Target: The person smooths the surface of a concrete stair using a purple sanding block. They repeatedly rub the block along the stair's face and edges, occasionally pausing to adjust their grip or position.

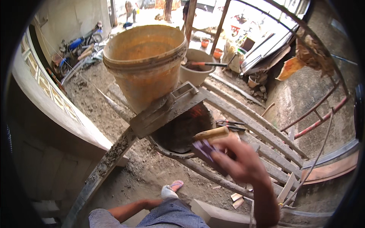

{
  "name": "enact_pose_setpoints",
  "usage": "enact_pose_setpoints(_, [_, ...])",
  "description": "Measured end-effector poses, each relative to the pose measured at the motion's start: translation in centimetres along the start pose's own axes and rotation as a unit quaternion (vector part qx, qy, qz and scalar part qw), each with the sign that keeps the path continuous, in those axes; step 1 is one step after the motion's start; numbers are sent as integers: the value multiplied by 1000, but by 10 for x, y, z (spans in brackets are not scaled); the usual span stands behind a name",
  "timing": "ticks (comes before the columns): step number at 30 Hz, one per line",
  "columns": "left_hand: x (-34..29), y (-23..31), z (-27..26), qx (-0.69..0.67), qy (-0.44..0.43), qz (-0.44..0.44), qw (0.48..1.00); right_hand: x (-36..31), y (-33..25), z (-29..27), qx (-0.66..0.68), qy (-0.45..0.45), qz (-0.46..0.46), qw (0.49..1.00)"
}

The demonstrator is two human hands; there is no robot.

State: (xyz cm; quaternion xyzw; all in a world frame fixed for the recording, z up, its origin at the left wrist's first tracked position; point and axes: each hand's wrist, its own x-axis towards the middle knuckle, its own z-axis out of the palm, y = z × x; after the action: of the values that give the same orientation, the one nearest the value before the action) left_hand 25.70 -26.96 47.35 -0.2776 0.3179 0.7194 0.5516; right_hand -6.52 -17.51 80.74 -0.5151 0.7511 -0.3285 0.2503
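My right hand is closed, its fingers pinching a small purple piece, possibly a cloth or sponge; motion blurs it. Just beyond the fingertips is a pale wooden handle; whether I touch it cannot be made out. Below and left of them sits a dark bucket with wet-looking dark contents. Over its far left rim lies a flat grey mortar-smeared tool with a hollow box-like end. At the lower edge my left forearm runs towards my left hand, whose fingers are hidden by my clothing.
A large stained yellow bucket stands beyond, with a grey bucket behind it. Muddy slats form a platform on the right. A long mortar-caked bar slants to the lower left. Pliers lie near the dark bucket. Two people are far off.
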Motion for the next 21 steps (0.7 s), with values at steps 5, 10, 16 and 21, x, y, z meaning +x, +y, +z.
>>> enact_pose_setpoints(5, [68, -2, -34, 136, 101, 196, 966, 141, 7, 36, -234, -221, 91, 942])
enact_pose_setpoints(10, [76, -8, -39, 149, 181, 158, 959, 178, 33, 94, -277, -278, 92, 915])
enact_pose_setpoints(16, [60, 3, -38, 151, 196, 122, 961, 187, 51, 115, -278, -267, 146, 911])
enact_pose_setpoints(21, [80, -14, -54, 181, 215, 116, 953, 179, 45, 132, -240, -272, 110, 925])
